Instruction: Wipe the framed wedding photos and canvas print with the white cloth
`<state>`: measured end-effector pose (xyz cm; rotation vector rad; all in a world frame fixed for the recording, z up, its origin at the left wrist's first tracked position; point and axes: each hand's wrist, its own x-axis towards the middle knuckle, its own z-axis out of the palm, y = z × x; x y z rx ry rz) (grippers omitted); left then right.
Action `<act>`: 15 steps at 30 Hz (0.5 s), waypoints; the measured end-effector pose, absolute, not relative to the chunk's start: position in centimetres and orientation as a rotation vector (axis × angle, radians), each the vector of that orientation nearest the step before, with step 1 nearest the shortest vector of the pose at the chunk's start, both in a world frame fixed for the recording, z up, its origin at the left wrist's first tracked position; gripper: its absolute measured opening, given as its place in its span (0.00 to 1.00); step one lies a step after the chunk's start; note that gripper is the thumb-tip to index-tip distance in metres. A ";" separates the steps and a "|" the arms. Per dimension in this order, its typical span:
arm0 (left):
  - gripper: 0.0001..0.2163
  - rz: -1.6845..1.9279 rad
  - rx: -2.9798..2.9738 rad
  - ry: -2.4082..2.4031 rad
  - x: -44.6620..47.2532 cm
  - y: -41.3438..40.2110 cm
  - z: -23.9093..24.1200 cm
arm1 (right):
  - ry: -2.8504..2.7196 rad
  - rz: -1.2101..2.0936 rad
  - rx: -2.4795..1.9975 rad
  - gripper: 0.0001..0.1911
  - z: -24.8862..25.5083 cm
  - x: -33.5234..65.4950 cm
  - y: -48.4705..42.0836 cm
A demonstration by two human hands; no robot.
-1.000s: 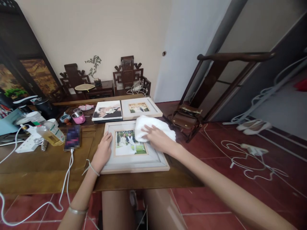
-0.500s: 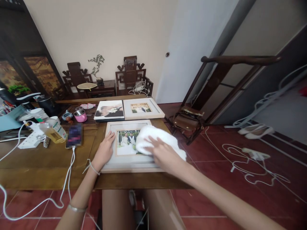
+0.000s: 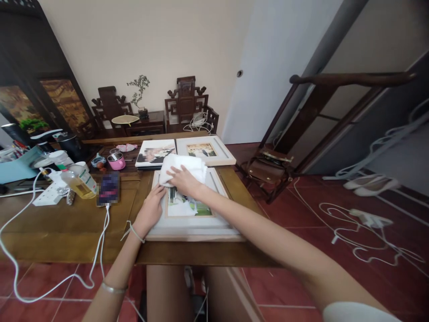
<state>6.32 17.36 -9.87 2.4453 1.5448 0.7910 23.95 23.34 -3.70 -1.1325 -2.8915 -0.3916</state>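
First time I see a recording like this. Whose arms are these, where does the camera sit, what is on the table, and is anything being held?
No machine here: a person works with bare hands. The single camera sits on their head, looking forward and down, so both arms reach in from below. The left hand lies flat on the left edge of a large pale wooden picture frame on the brown wooden table. The right hand presses a white folded cloth onto the frame's top, fingers spread. Beyond lie a smaller pale frame and a photo book.
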 end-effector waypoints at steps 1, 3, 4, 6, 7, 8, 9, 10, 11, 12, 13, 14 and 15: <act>0.30 0.787 2.439 1.540 6.3 17.3 -9.9 | -2.897 -0.387 -1.141 0.19 -3.6 24.7 23.3; 0.30 0.787 2.418 1.538 6.3 17.1 -9.8 | -2.909 -0.379 -1.184 0.18 -3.3 27.0 23.1; 0.29 0.790 2.407 1.540 6.3 17.0 -9.8 | -2.912 -0.376 -1.223 0.18 -3.0 28.3 23.0; 0.29 0.798 2.394 1.544 6.3 16.9 -9.9 | -2.903 -0.376 -1.328 0.19 -2.5 31.2 22.8; 0.29 0.804 2.394 1.545 6.2 16.9 -10.0 | -2.892 -0.380 -1.382 0.20 -2.3 32.5 22.6; 0.29 0.809 2.397 1.546 6.2 16.9 -10.1 | -2.880 -0.387 -1.425 0.21 -2.2 33.7 22.4; 0.30 0.813 2.401 1.549 6.2 16.9 -10.2 | -2.872 -0.388 -1.452 0.22 -2.1 34.7 21.9; 0.30 0.814 2.404 1.553 6.1 17.0 -10.3 | -2.870 -0.379 -1.460 0.23 -2.0 35.4 21.3; 0.30 0.816 2.406 1.559 6.1 17.0 -10.4 | -2.875 -0.358 -1.450 0.24 -1.9 35.9 20.6; 0.30 0.816 2.409 1.565 6.1 17.1 -10.5 | -2.880 -0.325 -1.429 0.25 -1.9 36.2 19.6; 0.30 0.815 2.412 1.571 6.1 17.1 -10.6 | -2.882 -0.281 -1.408 0.26 -1.7 36.2 18.4; 0.30 0.814 2.416 1.575 6.1 17.1 -10.6 | -2.881 -0.230 -1.388 0.26 -1.5 36.2 17.0; 0.30 0.812 2.420 1.579 6.1 17.1 -10.5 | -2.880 -0.170 -1.368 0.26 -1.2 36.0 15.5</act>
